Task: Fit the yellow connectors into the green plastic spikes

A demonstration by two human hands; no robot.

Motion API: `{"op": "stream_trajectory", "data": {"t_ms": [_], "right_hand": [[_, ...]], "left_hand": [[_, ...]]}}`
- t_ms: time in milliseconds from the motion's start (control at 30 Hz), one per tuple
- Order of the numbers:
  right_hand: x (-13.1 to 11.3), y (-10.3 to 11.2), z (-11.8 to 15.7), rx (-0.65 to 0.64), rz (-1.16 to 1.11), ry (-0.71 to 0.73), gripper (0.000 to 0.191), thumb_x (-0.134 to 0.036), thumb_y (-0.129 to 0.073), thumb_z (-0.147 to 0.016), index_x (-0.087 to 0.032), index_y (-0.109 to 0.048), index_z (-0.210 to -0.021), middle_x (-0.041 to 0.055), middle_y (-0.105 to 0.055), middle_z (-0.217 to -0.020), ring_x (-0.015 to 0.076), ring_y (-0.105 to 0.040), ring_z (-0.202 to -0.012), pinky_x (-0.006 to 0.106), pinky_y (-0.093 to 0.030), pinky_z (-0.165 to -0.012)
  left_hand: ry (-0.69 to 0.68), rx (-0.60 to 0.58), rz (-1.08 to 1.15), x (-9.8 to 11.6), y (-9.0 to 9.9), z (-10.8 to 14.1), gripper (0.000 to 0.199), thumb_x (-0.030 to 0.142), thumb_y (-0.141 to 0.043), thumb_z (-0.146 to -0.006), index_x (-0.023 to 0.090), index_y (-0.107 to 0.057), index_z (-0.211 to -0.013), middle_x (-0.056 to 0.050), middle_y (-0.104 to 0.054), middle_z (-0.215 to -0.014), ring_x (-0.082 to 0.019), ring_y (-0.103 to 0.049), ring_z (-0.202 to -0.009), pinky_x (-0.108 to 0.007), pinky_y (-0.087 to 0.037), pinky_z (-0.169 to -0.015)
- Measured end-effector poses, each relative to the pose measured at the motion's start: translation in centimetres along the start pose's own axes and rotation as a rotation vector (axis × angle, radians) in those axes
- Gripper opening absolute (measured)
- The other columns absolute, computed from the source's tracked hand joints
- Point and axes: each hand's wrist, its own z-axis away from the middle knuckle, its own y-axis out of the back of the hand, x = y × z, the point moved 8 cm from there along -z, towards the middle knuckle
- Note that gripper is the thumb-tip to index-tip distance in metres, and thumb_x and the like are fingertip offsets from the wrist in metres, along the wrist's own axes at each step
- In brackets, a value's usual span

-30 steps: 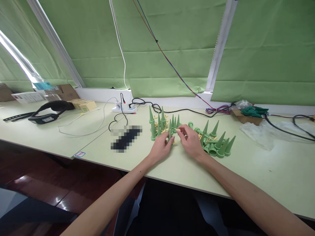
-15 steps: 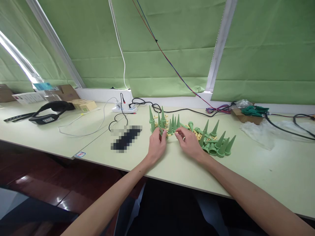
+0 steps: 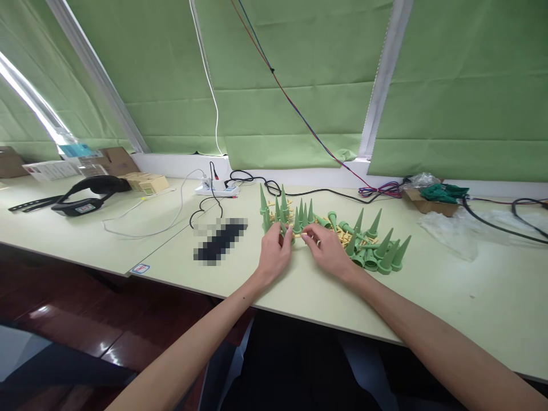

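My left hand [image 3: 274, 250] is closed around a green plastic cone [image 3: 289, 233], partly hidden by its fingers. Close to its right, my right hand [image 3: 324, 246] pinches a small yellow peg [image 3: 299, 236], whose tip points at that cone; whether the two touch I cannot tell. Behind my hands stand several upright green cones [image 3: 304, 214], with little yellow pegs [image 3: 274, 204] among them. By my right wrist lies a heap of green cones [image 3: 370, 260], some upright and some on their sides, mixed with loose yellow pegs [image 3: 346, 237].
A blurred dark object [image 3: 220, 241] lies left of my hands on the table [image 3: 265, 302]. Behind it are a white power strip [image 3: 217, 188] and black cables. A black headset [image 3: 85, 197] is at far left. An open cardboard box [image 3: 430, 204] and clear plastic bags [image 3: 454, 231] lie right.
My right hand has shifted slightly left, bringing the yellow peg closer to the cone in my left hand. The left hand has moved very little and keeps its hold.
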Motion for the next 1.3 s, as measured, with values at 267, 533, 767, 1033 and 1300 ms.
{"op": "stream_trajectory", "data": {"t_ms": [267,533,767,1033,1300], "right_hand": [[-0.2,-0.3,0.0,-0.032,-0.011,0.020,0.015,-0.028,-0.046,-0.097,-0.019,-0.059,-0.096,0.0052,-0.065,-0.089,0.0181,-0.058,-0.077,0.031,-0.043,-0.072],[0.0,-0.5,0.0,-0.044,-0.020,0.027,0.015,-0.027,-0.047,-0.097,-0.019,-0.059,-0.094,0.0040,-0.065,-0.085,0.0171,-0.057,-0.075,0.029,-0.041,-0.070],[0.2,-0.6,0.0,-0.054,-0.026,0.010,0.020,-0.030,-0.045,-0.098,-0.020,-0.058,-0.087,0.0013,-0.061,-0.074,0.0160,-0.054,-0.066,0.028,-0.039,-0.064],[1.0,-0.9,0.1,-0.056,0.028,-0.032,0.037,-0.039,-0.038,-0.100,-0.021,-0.052,-0.071,-0.0005,-0.056,-0.063,0.0151,-0.048,-0.057,0.028,-0.034,-0.058],[1.2,-0.9,0.0,-0.082,0.044,-0.086,0.051,-0.046,-0.032,-0.101,-0.021,-0.048,-0.060,-0.0011,-0.052,-0.054,0.0144,-0.046,-0.051,0.029,-0.034,-0.059]], "left_hand": [[-0.010,-0.045,-0.003,0.3,-0.2,0.1,0.026,0.041,-0.044,-0.095,0.018,-0.055,-0.088,-0.001,-0.058,-0.070,-0.011,-0.047,-0.054,-0.025,-0.038,-0.055],[-0.034,-0.067,-0.004,0.3,-0.6,0.2,0.028,0.043,-0.046,-0.094,0.019,-0.053,-0.083,-0.001,-0.058,-0.069,-0.010,-0.045,-0.051,-0.025,-0.034,-0.051],[-0.046,-0.070,-0.006,0.4,-0.6,0.2,0.029,0.043,-0.046,-0.094,0.019,-0.049,-0.077,-0.001,-0.059,-0.070,-0.010,-0.043,-0.050,-0.025,-0.033,-0.050],[-0.061,-0.085,-0.014,0.5,-0.8,0.3,0.028,0.043,-0.045,-0.094,0.019,-0.053,-0.082,0.001,-0.052,-0.062,-0.010,-0.041,-0.049,-0.025,-0.032,-0.049],[-0.082,-0.118,-0.002,0.7,-1.0,0.4,0.028,0.042,-0.046,-0.094,0.019,-0.051,-0.080,0.001,-0.052,-0.062,-0.009,-0.040,-0.048,-0.024,-0.032,-0.049]]}}
